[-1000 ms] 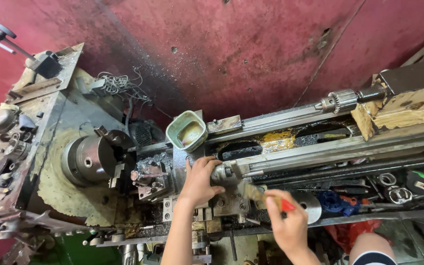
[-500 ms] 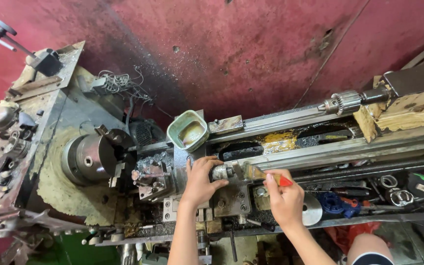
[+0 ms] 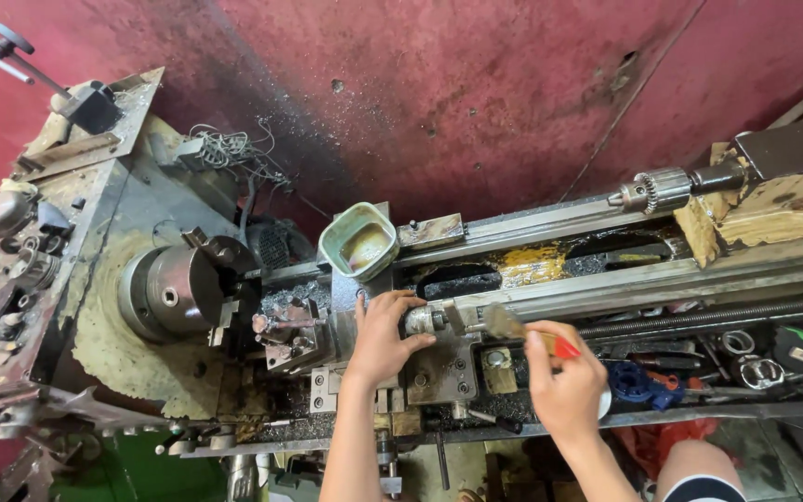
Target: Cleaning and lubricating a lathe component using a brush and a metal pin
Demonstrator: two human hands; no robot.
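Red wall (image 3: 476, 84), stained and pitted, filling upper view behind machine; dark splatter toward lower left of it.

Metal lathe (image 3: 234, 307), grimy, spanning frame from left edge to right; headstock at left, bed running rightward at slight upward tilt; yellow residue in bed channel near middle.

Three-jaw chuck (image 3: 171, 293), steel, facing right; open gap between its face and tool post, with swarf below.

Wooden block (image 3: 773, 209), worn, on right end of bed, close to frame's right edge.

Tool post (image 3: 290, 333), on carriage just right of chuck, packed with chips.

Green rectangular tub (image 3: 359, 240), rounded corners, brownish fluid inside; seated on rear way above carriage, rim clear of both hands.

Drill chuck (image 3: 654, 190), on tailstock quill, pointing left; long clear stretch of bed between it and carriage.

Tray of loose parts (image 3: 745, 358) along front right: rings, blue fitting, small tools; crowded, little free room.

Left hand (image 3: 385, 335), palm down on carriage top, fingers curled round left end of cylindrical steel handle (image 3: 429, 319); thumb spread toward tool post.

Right hand (image 3: 567, 386), closed in pinch on red-handled brush (image 3: 524, 331); bristle end lying against steel handle, just right of left hand; hands near, not touching.
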